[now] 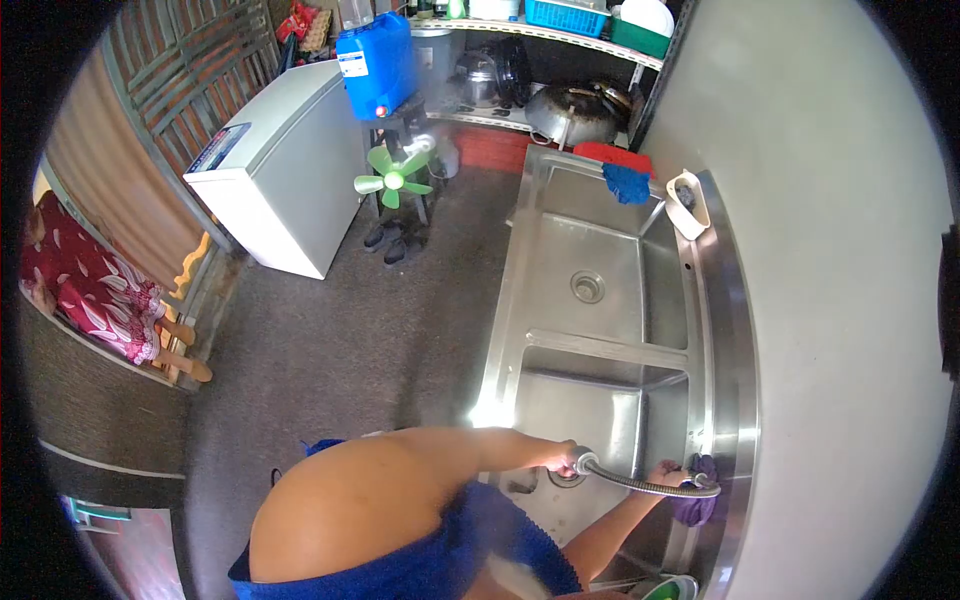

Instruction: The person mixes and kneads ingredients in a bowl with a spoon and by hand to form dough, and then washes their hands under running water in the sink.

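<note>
My left hand (563, 460) is closed around the outlet end of a flexible metal faucet (640, 485), over the near basin of a steel double sink (585, 350). The hose-like spout curves across to its base at the sink's wall side. Beside that base, my right hand (666, 474) is closed on a dark purple cloth (697, 505), which bunches around the faucet's base. The spout partly covers these fingers. Below my left hand lies the near drain (566, 478), partly hidden.
A blue cloth (627, 184) and a cream holder (687, 205) sit at the sink's far end. Shelves with a wok (572, 112) stand beyond. On the left are a green fan (393, 181), a white chest freezer (285, 165) and a person in a red patterned garment (95, 285).
</note>
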The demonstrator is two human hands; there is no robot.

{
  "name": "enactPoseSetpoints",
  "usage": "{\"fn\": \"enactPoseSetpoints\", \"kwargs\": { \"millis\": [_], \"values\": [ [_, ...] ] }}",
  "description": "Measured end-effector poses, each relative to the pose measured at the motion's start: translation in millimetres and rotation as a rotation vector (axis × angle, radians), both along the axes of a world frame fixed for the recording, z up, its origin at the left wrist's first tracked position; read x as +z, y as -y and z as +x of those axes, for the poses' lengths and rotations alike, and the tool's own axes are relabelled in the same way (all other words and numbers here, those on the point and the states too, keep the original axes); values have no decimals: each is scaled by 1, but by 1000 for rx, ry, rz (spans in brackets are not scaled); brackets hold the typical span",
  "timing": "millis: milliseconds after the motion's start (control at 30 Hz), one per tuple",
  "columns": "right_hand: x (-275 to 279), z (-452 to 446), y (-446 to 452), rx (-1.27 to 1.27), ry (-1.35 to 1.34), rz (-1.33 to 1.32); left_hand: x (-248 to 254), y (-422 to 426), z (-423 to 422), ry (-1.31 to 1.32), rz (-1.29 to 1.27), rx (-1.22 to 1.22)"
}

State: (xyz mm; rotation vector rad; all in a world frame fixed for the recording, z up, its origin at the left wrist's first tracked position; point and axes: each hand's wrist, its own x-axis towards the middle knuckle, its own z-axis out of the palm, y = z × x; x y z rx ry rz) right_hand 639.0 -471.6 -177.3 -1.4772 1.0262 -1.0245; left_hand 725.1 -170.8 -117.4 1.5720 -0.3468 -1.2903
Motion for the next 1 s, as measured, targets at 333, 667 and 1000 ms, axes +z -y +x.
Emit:
{"fn": "enactPoseSetpoints", "kwargs": {
  "millis": [333, 667, 1000],
  "values": [
    [44, 11, -72, -76, 672, 314, 15, 0, 13, 524, 204, -148],
    [45, 20, -246, 308, 511, 724, 0, 1, -7, 540, 193, -52],
    [54, 19, -261, 346, 441, 737, -5, 2, -3, 528, 166, 7]
  ]
}}
